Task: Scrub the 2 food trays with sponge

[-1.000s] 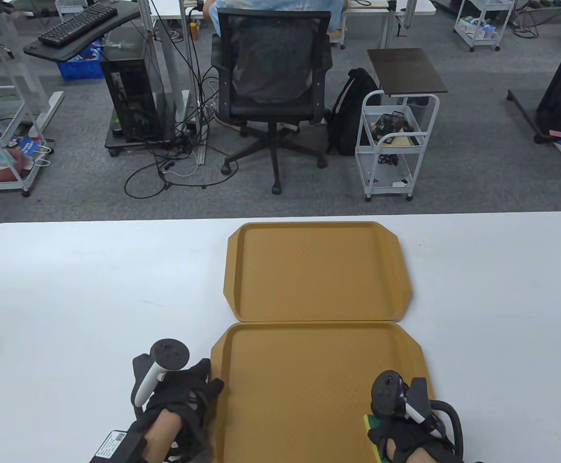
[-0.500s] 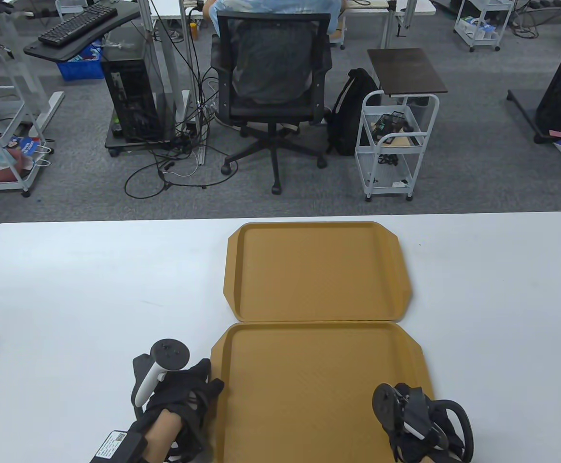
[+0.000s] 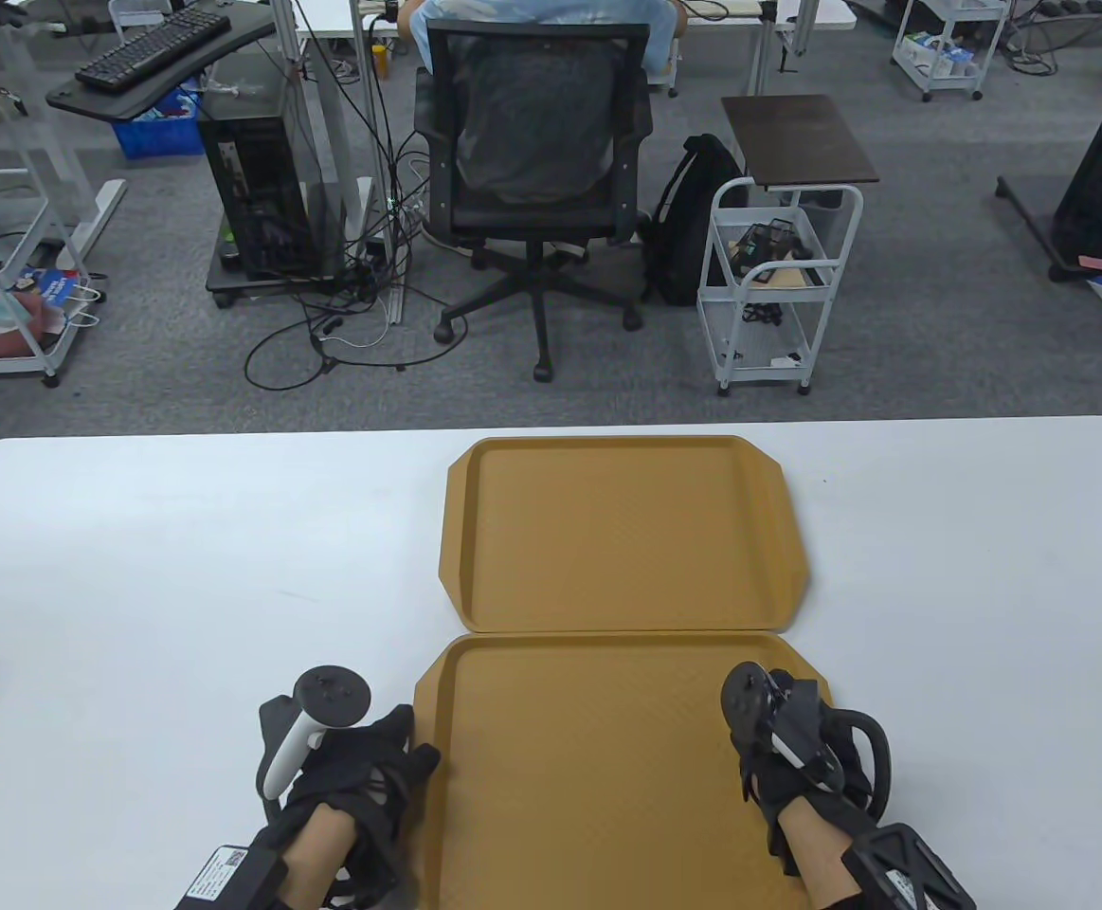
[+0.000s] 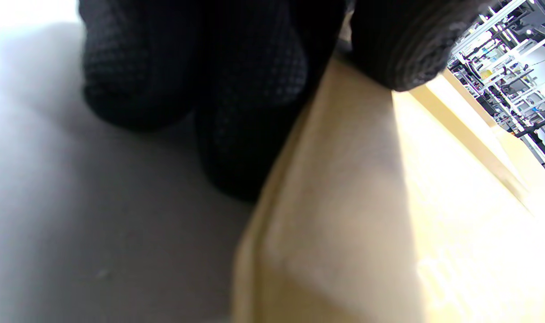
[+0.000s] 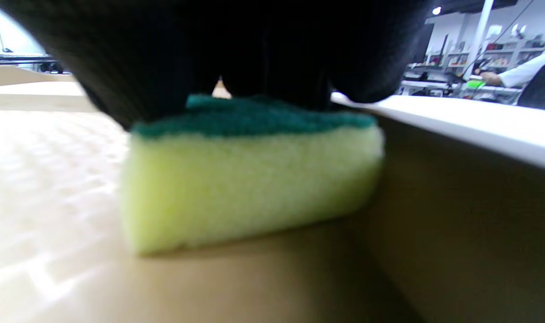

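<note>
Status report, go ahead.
Left hand braces near tray's left rim. Right hand presses sponge on tray floor by right wall. Nothing in the way.

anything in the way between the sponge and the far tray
Nothing visible. The sponge sits under the right hand at the right side of the near tray. Between it and the far tray lie only bare tray floor and the two low rims where the trays meet.
</note>
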The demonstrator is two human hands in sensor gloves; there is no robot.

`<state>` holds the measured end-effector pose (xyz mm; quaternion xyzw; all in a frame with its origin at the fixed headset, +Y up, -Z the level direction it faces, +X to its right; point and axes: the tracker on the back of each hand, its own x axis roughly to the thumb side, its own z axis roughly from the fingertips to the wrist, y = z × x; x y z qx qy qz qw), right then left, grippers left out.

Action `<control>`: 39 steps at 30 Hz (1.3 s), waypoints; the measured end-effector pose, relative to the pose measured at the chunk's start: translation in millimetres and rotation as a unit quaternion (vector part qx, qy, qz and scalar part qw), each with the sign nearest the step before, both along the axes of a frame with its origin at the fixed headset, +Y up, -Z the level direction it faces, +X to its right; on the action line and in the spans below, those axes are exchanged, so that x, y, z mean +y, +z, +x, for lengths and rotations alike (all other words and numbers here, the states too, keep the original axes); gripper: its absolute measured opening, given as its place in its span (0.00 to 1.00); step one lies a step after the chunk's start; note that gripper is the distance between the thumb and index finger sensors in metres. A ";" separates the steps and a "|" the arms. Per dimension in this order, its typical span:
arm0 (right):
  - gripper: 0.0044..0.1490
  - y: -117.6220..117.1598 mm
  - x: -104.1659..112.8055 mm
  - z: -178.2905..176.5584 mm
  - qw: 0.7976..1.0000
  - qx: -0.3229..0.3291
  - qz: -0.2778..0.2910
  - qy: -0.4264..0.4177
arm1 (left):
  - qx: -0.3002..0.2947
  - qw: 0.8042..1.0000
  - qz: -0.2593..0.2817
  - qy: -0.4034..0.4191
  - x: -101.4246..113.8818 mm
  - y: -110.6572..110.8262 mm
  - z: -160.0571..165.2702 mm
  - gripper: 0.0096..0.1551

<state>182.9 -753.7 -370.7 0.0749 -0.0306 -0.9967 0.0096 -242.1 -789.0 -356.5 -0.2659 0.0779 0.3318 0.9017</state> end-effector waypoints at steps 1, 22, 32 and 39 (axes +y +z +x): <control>0.37 -4.0 -0.6 -0.9 1.000 -0.004 0.005 0.004 | 0.000 1.000 0.000 0.000 0.0 -0.1 0.0 0.44; 0.39 -9.0 5.7 -4.7 0.995 0.021 -0.092 -0.039 | -0.001 1.000 0.000 -0.001 0.3 -0.3 -0.8 0.44; 0.41 -11.5 2.7 -50.7 0.991 0.062 -0.084 -0.081 | -0.001 1.000 0.001 -0.002 0.1 -0.2 -0.7 0.44; 0.42 -14.8 -0.4 -96.1 0.988 0.097 -0.077 -0.095 | -0.003 1.000 0.001 -0.003 0.0 -0.3 -0.6 0.44</control>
